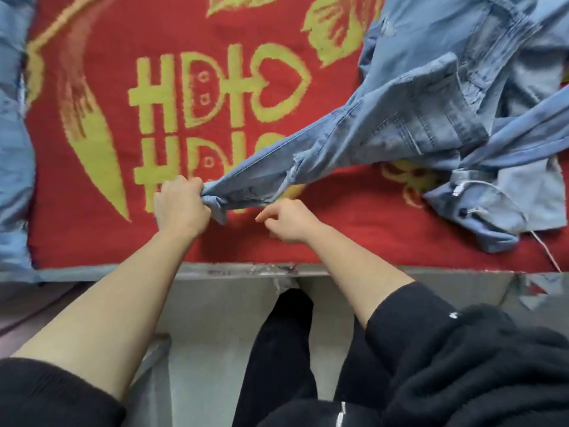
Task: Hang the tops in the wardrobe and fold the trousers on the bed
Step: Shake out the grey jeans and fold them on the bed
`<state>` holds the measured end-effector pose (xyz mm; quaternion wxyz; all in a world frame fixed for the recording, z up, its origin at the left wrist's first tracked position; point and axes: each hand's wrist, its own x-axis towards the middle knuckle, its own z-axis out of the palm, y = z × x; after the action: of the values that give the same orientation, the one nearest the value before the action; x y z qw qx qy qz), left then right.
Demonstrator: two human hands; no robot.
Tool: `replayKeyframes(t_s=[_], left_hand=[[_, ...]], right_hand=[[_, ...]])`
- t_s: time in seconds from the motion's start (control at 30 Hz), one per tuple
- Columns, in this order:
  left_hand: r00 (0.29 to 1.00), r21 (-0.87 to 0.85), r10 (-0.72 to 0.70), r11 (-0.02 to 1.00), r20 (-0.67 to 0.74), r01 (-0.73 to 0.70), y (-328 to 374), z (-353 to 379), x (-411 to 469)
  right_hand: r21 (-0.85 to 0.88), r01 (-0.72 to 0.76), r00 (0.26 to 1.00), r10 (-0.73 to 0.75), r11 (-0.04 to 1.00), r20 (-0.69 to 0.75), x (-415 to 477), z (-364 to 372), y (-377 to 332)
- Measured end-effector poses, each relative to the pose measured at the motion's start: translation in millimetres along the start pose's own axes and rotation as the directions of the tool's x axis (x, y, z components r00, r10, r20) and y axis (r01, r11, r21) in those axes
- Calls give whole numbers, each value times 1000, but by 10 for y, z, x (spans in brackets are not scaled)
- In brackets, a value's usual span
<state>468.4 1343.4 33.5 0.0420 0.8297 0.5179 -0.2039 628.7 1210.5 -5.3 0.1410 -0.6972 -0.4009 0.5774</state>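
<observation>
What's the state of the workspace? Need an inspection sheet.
Surface: red blanket with a yellow pattern, covering the bed.
Job's things: light-blue jeans, one leg stretched toward the person; pale denim garment bunched at right; more blue denim at the left edge.
Clutter: nothing seen.
Grippers: left hand grips the end of the jeans leg; right hand is just beside it, fingers loosely curled, holding nothing.
Cables: nothing seen; only a white drawstring trailing from the pale denim garment.
Surroundings: grey bed edge, pale floor below; the person wears black.
</observation>
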Motion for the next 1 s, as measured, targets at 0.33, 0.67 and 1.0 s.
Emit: replayKeyframes(t_s=[0.33, 0.67, 1.0], left_hand=[[983, -143, -24, 988, 182, 51, 328, 257, 105], [992, -745, 9, 661, 124, 87, 2039, -72, 196], [868, -754, -254, 429, 427, 497, 2929, -24, 160]], right_hand=[[120, -293, 357, 225, 949, -907, -214, -1459, 1241], [-360, -211, 680, -128, 909, -722, -509, -1711, 1794], [-194, -57, 870, -46, 979, -491, -918, -1392, 2103]])
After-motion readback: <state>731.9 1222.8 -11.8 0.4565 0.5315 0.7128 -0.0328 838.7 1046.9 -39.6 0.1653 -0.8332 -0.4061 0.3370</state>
